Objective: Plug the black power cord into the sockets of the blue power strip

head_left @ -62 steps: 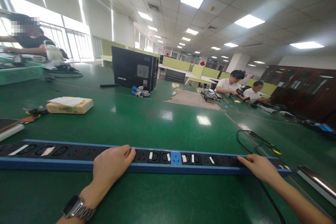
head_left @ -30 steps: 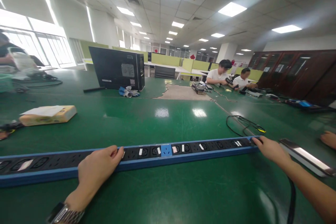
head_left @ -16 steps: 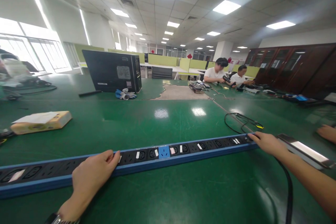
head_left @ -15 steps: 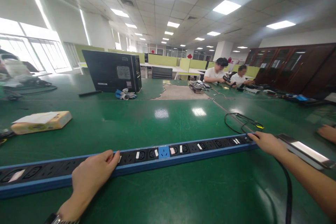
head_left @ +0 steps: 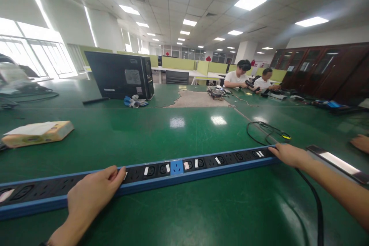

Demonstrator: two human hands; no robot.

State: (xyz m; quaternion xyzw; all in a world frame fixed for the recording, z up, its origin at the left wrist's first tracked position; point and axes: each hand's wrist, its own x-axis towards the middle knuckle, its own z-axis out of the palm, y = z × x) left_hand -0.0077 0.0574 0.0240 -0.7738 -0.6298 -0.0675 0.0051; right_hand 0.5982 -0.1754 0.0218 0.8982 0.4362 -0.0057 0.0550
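A long blue power strip (head_left: 207,167) with black sockets and one blue socket lies across the green table (head_left: 184,207), running from the left edge to the right. My left hand (head_left: 95,190) is closed over its left part, thumb along the top and fingers hidden behind it. At its right end my right hand (head_left: 288,155) grips the strip, fingertips mostly hidden. A black cable (head_left: 317,200) comes out by that end and curves down to the front edge of the view. Small white labels stick to several sockets.
A tissue pack (head_left: 57,131) lies at the left; a black computer case (head_left: 115,75) and gloves (head_left: 135,101) stand behind. A coiled cable (head_left: 266,125) and a flat light panel (head_left: 337,161) are right. Another person's hand (head_left: 360,142) shows at the right edge. Two people (head_left: 235,78) sit farther back.
The power strip and my left hand have shifted slightly left in view, and my right hand slightly left too. Both hands stay on the strip.
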